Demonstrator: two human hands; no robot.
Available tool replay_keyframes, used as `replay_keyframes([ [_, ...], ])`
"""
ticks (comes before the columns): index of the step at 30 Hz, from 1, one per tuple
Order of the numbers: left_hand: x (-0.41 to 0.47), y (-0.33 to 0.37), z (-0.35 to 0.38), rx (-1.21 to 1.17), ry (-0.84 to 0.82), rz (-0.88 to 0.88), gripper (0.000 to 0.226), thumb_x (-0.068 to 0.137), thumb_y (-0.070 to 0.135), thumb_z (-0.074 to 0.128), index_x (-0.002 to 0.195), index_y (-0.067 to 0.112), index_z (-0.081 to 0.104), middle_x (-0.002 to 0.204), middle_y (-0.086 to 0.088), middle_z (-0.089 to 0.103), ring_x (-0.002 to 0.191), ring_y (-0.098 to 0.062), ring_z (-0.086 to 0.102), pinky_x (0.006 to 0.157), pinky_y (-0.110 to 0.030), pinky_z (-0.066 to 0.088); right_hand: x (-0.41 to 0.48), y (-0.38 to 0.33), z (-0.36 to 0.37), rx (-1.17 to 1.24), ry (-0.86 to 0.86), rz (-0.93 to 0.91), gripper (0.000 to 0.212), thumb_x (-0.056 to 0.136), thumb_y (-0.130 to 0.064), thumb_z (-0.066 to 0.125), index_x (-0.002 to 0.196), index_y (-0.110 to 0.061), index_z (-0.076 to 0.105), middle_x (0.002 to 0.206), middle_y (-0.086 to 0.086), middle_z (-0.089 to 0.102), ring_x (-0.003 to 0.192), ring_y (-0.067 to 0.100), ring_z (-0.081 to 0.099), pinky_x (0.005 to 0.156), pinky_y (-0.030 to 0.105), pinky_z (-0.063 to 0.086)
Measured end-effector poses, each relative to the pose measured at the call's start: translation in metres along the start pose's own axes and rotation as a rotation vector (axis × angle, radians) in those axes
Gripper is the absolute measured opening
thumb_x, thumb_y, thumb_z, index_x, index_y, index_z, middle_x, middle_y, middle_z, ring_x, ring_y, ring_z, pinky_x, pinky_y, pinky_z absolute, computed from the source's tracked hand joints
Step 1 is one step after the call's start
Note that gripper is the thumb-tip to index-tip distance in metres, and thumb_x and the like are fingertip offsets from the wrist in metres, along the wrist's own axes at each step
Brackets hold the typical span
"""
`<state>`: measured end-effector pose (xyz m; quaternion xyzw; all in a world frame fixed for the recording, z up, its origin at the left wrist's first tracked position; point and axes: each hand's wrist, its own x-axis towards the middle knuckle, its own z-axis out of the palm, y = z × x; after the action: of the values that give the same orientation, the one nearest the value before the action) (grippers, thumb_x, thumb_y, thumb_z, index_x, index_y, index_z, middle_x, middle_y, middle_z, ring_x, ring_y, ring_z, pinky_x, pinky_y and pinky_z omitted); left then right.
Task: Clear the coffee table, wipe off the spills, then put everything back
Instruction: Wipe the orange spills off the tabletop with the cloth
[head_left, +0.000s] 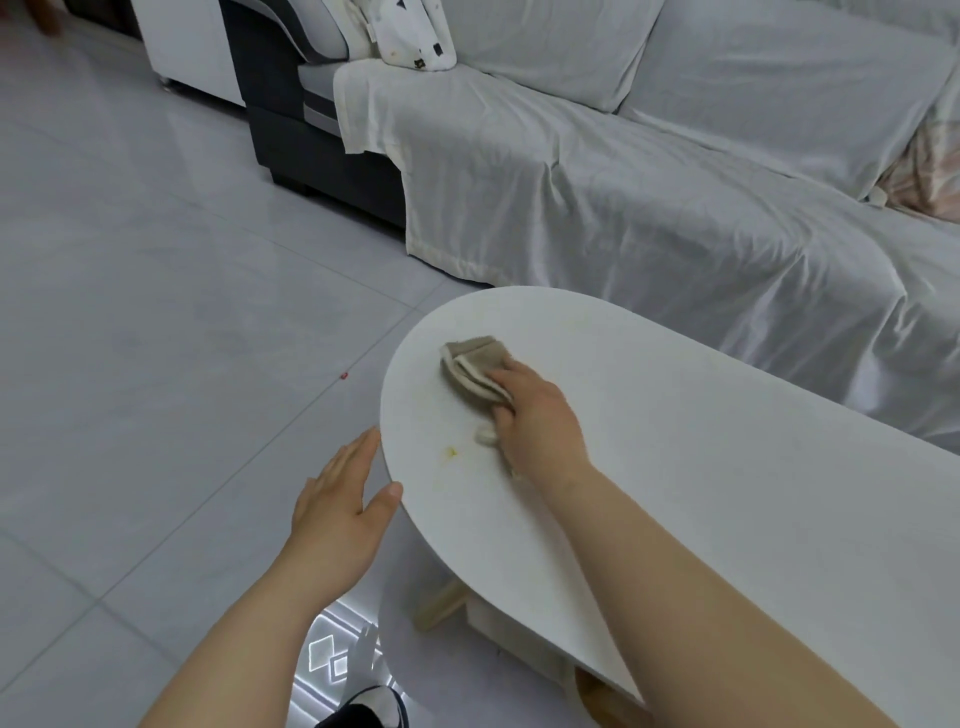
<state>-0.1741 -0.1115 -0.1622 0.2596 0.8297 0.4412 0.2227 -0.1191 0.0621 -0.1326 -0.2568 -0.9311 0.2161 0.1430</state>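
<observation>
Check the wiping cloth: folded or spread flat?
Folded. The cloth shows stacked layered edges under the right hand on the coffee table.

Glossy tiled floor (156, 312), sheet-draped sofa (649, 208)

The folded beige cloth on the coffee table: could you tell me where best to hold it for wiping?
Press down from above on the near, bunched end of the cloth, as the right hand does. It lies flat and folded, so a palm-down hold probably keeps the layers together.
</observation>
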Motion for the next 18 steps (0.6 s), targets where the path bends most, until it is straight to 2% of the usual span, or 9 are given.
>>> replay_keyframes([
  [2, 0.0, 0.001, -0.002, -0.004, 0.002, 0.003, 0.054, 0.092, 0.018, 0.042, 0.141, 0.023, 0.018, 0.152, 0.004, 0.02, 0.142, -0.014, 0.012, 0.117, -0.04, 0.009, -0.008, -0.011, 0.006, -0.022, -0.037, -0.022, 0.051, 0.081, 0.0, 0.044, 0.127, -0.02, 0.049, 0.148, -0.001, 0.035, 0.127, 0.026, 0.035, 0.097, 0.026, 0.025],
  [4, 0.0, 0.0, -0.003, -0.005, 0.004, -0.003, 0.053, 0.092, 0.018, 0.041, 0.14, 0.023, 0.02, 0.152, 0.003, 0.021, 0.142, -0.015, 0.013, 0.117, -0.04, 0.01, -0.026, -0.019, 0.012, -0.011, -0.125, -0.137, 0.053, 0.081, -0.001, 0.045, 0.13, -0.021, 0.047, 0.15, -0.001, 0.031, 0.129, 0.023, 0.033, 0.102, 0.028, 0.026],
  [8, 0.0, -0.002, -0.003, -0.023, -0.013, 0.002, 0.051, 0.093, 0.014, 0.038, 0.14, 0.024, 0.022, 0.152, 0.002, 0.023, 0.141, -0.015, 0.015, 0.117, -0.04, 0.012, -0.061, -0.006, -0.006, -0.018, -0.239, -0.314, 0.046, 0.08, 0.0, 0.049, 0.124, -0.014, 0.053, 0.144, 0.005, 0.04, 0.127, 0.026, 0.041, 0.104, 0.032, 0.033],
  [10, 0.0, -0.002, -0.003, -0.036, -0.025, 0.0, 0.051, 0.093, 0.013, 0.036, 0.141, 0.026, 0.02, 0.152, 0.004, 0.021, 0.142, -0.014, 0.013, 0.117, -0.039, 0.01, -0.061, 0.011, -0.02, -0.038, -0.233, -0.259, 0.046, 0.08, 0.003, 0.05, 0.124, -0.013, 0.054, 0.145, 0.006, 0.038, 0.127, 0.025, 0.043, 0.104, 0.025, 0.029],
  [12, 0.001, -0.002, -0.004, -0.042, -0.027, 0.001, 0.051, 0.094, 0.012, 0.035, 0.141, 0.025, 0.02, 0.152, 0.004, 0.021, 0.142, -0.014, 0.012, 0.118, -0.038, 0.01, -0.057, 0.023, -0.028, -0.056, -0.12, -0.101, 0.049, 0.082, 0.003, 0.047, 0.127, -0.017, 0.051, 0.148, 0.001, 0.033, 0.128, 0.021, 0.04, 0.101, 0.018, 0.024],
  [14, 0.0, -0.003, -0.004, -0.061, -0.027, -0.001, 0.051, 0.094, 0.012, 0.035, 0.141, 0.025, 0.02, 0.152, 0.004, 0.021, 0.142, -0.014, 0.013, 0.118, -0.038, 0.01, -0.058, 0.02, -0.024, -0.059, -0.019, 0.02, 0.05, 0.083, 0.0, 0.045, 0.128, -0.022, 0.048, 0.149, -0.003, 0.032, 0.131, 0.017, 0.035, 0.102, 0.018, 0.022],
  [16, 0.0, -0.004, -0.004, -0.094, -0.047, -0.013, 0.052, 0.093, 0.011, 0.035, 0.14, 0.028, 0.02, 0.152, 0.004, 0.022, 0.141, -0.014, 0.014, 0.118, -0.037, 0.011, -0.071, 0.002, -0.013, -0.051, -0.073, -0.055, 0.052, 0.079, -0.001, 0.048, 0.126, -0.022, 0.051, 0.147, -0.001, 0.036, 0.129, 0.02, 0.038, 0.102, 0.025, 0.03],
  [18, -0.001, -0.004, -0.005, -0.15, -0.075, -0.03, 0.056, 0.092, 0.009, 0.039, 0.14, 0.031, 0.021, 0.151, 0.005, 0.024, 0.141, -0.014, 0.017, 0.116, -0.035, 0.014, -0.092, -0.014, -0.006, -0.041, -0.135, -0.283, 0.048, 0.069, -0.007, 0.049, 0.115, -0.016, 0.061, 0.133, 0.007, 0.054, 0.115, 0.029, 0.054, 0.089, 0.04, 0.049],
])
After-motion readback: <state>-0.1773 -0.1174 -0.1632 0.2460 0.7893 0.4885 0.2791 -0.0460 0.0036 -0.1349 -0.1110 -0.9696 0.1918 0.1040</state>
